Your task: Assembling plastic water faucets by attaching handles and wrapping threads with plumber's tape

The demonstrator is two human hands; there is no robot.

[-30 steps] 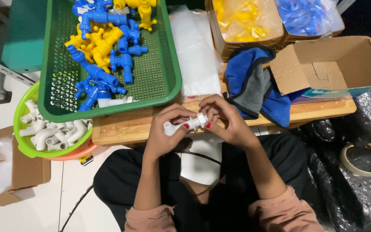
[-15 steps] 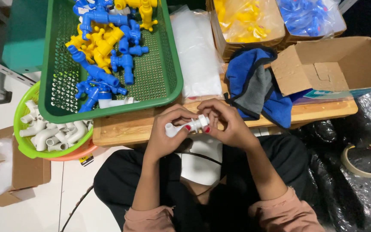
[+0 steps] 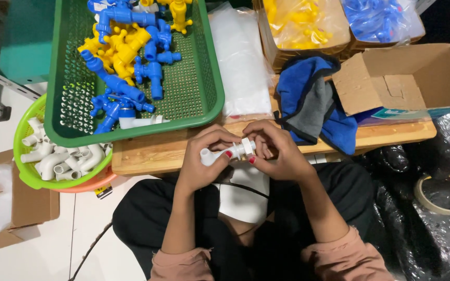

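Note:
Both my hands meet over my lap at the front edge of a low wooden table (image 3: 152,153). My left hand (image 3: 207,156) grips a white plastic pipe fitting (image 3: 215,155) by its body. My right hand (image 3: 274,148) pinches the white ring end of the same fitting (image 3: 246,148) between thumb and fingers. The fitting lies roughly level, open end pointing left. On the table just above my hands sits a green perforated tray (image 3: 194,78) holding several blue and yellow plastic taps (image 3: 126,47) and one white fitting.
A lime bowl (image 3: 27,171) of white elbow fittings sits left of the table. Clear plastic bags (image 3: 240,57), a blue and grey cloth (image 3: 308,104), an open cardboard box (image 3: 417,78), bagged yellow and blue parts and a tape roll (image 3: 446,195) lie to the right.
The hands and the white fitting stay in almost the same place; the fingers of my right hand have shifted slightly on the ring end.

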